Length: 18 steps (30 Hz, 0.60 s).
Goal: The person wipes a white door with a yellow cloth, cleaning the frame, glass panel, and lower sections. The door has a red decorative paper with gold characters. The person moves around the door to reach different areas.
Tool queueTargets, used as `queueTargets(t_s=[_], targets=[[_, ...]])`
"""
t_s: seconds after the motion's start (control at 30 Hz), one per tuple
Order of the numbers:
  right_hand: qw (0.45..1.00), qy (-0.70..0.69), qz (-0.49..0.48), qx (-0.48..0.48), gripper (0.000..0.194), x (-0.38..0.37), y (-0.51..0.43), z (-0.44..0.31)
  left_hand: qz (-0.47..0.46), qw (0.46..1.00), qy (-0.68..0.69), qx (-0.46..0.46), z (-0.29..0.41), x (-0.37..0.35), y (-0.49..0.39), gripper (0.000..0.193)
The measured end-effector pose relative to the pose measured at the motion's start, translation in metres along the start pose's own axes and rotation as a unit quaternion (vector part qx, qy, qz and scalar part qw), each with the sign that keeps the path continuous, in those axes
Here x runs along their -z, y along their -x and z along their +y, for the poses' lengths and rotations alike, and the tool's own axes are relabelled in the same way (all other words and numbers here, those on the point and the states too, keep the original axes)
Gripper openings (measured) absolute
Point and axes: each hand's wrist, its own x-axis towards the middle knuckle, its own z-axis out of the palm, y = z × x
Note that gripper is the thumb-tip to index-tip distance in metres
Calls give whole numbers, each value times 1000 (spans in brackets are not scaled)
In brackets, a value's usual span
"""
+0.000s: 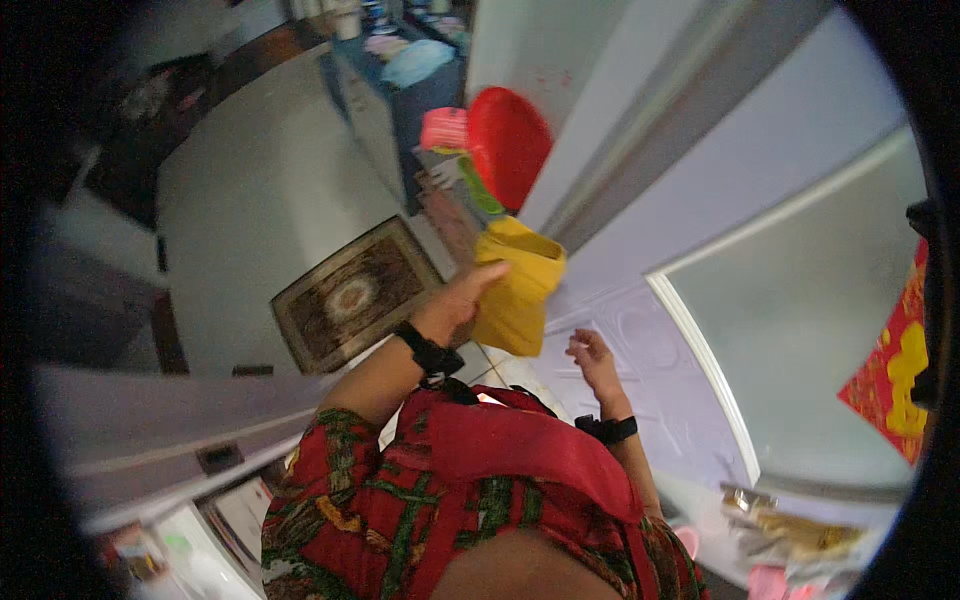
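Note:
My left hand (465, 296) grips a yellow open-topped container (514, 300) by its near side, thumb over the front wall. The container's mouth faces up and away; whether it is soft or rigid I cannot tell. My right hand (595, 364) is apart from it, lower and to the right, with loosely curled fingers and nothing visible in them. Just beyond the container are a red plastic basin (508, 146), a pink object (444, 129) and a green item (480, 186), all blurred.
A patterned doormat (356, 294) lies on the floor to the left, by a doorway. A pale panelled door (637, 341) stands close on the right. Farther right, a red and gold paper decoration (892, 367) hangs on a pane. Bags (802, 529) sit at the lower right.

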Motion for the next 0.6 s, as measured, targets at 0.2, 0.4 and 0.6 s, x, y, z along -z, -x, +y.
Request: queueTargets(t_s=[0.2, 0.4, 0.6], targets=[[962, -196, -185, 40, 59, -21, -25, -50, 32, 999, 42, 11, -37, -68, 13, 46], [807, -516, -255, -130, 73, -31, -11, -43, 128, 987, -25, -90, -75, -96, 27, 54], [780, -491, -345, -178, 64, -71, -9, -62, 310, 893, -313, -93, -74, -55, 53, 51]])
